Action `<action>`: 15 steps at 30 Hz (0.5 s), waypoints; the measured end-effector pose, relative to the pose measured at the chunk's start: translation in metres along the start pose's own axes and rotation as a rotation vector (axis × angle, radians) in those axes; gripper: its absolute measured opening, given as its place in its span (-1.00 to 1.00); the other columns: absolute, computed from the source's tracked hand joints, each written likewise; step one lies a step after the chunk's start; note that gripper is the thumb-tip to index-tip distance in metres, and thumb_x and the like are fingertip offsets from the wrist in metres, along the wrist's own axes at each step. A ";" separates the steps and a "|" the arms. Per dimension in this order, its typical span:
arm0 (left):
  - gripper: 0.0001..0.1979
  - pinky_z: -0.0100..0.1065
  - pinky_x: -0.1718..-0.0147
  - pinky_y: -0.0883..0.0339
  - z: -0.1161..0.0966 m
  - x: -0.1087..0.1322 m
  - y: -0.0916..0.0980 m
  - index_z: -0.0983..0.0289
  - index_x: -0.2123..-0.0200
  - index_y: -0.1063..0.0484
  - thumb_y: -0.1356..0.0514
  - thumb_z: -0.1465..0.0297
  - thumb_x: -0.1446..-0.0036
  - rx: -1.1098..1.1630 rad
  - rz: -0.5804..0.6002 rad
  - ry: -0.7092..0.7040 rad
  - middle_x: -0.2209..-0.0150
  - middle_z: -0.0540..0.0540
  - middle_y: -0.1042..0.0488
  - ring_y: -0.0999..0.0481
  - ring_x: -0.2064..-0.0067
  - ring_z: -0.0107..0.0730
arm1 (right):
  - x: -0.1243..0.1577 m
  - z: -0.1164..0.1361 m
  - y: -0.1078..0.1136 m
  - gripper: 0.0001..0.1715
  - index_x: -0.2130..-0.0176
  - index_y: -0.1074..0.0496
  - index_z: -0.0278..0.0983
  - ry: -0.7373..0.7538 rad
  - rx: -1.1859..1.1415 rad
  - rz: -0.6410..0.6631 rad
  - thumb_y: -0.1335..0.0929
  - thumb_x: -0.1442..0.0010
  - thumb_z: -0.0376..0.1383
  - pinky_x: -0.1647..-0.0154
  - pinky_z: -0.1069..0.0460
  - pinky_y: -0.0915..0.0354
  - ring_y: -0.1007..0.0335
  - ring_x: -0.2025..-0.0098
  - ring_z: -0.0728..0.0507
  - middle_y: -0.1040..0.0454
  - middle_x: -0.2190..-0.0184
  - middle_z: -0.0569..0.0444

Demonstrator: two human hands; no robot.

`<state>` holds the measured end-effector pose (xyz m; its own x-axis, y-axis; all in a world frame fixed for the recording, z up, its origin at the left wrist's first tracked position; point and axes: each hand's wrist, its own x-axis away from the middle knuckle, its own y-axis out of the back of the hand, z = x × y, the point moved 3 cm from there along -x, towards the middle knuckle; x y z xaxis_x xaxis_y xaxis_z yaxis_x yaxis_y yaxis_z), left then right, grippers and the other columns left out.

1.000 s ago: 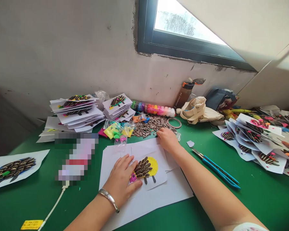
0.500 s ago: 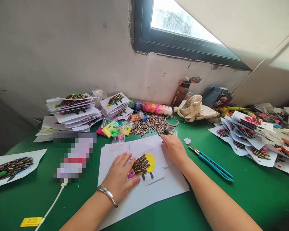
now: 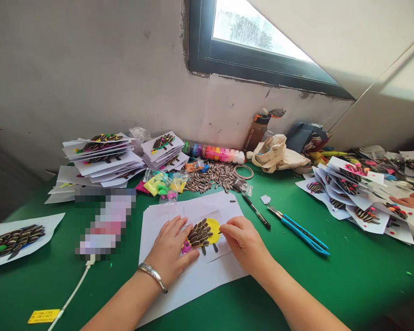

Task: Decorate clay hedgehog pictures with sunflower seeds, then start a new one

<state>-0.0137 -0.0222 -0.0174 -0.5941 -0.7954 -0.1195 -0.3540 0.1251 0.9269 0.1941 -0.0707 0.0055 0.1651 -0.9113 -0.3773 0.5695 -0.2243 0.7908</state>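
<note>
A hedgehog-like picture of overlapping sunflower seeds on yellow clay, with a pink head and two dark legs, lies on white paper. My left hand rests flat over the picture's left side, fingers spread, partly covering the pink head. At the right edge of the yellow clay, my right hand is closed in a pinch on a dark sunflower seed. One loose seed lies near the top of the paper. A pile of seeds sits beyond.
Right of the paper lie a black pen and a blue utility knife. Stacked seed pictures stand at left and right. Clay bags, a bottle and a cloth bag are behind. Another person's hand shows far right.
My right hand has come from the paper's top right edge toward me, to the yellow clay, with a seed pinched in it. The pen is now uncovered. My left hand stays put.
</note>
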 end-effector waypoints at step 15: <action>-0.46 0.09 -0.14 -0.05 0.001 0.000 -0.002 0.27 -0.09 -0.30 -0.16 0.17 -0.05 0.018 -0.006 -0.004 -0.17 0.23 -0.24 -0.12 -0.21 0.05 | -0.001 0.008 -0.013 -0.69 0.21 -0.44 -0.20 0.081 -0.063 0.005 -0.22 -0.17 -0.49 0.26 0.00 -0.21 -0.30 0.29 -0.09 -0.46 0.34 0.04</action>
<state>-0.0136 -0.0221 -0.0199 -0.5949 -0.7938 -0.1263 -0.3705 0.1314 0.9195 0.1798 -0.0696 -0.0006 0.2315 -0.8808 -0.4129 0.6178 -0.1948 0.7618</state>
